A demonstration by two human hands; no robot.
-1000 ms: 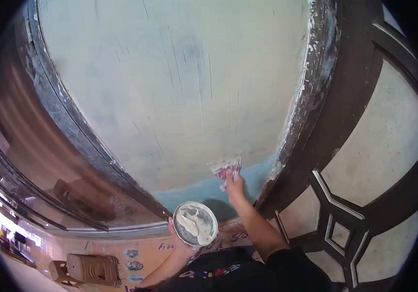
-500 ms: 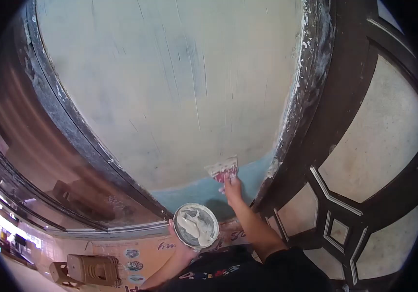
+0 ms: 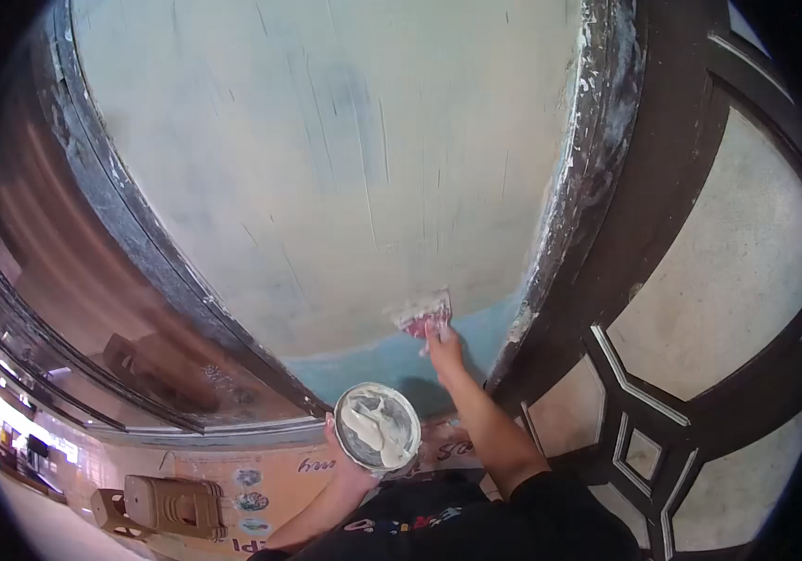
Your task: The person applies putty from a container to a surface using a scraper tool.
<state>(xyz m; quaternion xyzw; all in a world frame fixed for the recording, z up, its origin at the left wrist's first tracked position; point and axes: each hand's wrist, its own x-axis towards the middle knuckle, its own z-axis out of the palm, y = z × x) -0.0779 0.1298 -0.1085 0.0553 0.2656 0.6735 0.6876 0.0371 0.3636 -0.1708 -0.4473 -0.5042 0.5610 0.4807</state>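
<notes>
My right hand point(image 3: 442, 350) grips a putty knife point(image 3: 427, 314) with a red handle area and a wide blade smeared with pale putty. The blade lies against the wall panel point(image 3: 326, 215), close to where its cream coating meets a blue-green strip point(image 3: 364, 371) along the bottom. Below and to the left, my left hand point(image 3: 352, 472) holds a round tub point(image 3: 416, 425) from beneath and the side. White putty point(image 3: 378, 432) sits inside the tub, its open top facing up.
Dark worn frames point(image 3: 597, 140) border the panel on both sides. A dark panelled door point(image 3: 672, 280) stands at the right, glazing point(image 3: 55, 252) at the left. Brown plastic stools point(image 3: 172, 505) stand on the floor at lower left, near an orange printed sheet point(image 3: 279, 496).
My right hand and the putty knife have shifted slightly up and left along the panel. The tub has moved up a little. The whole view has shifted slightly.
</notes>
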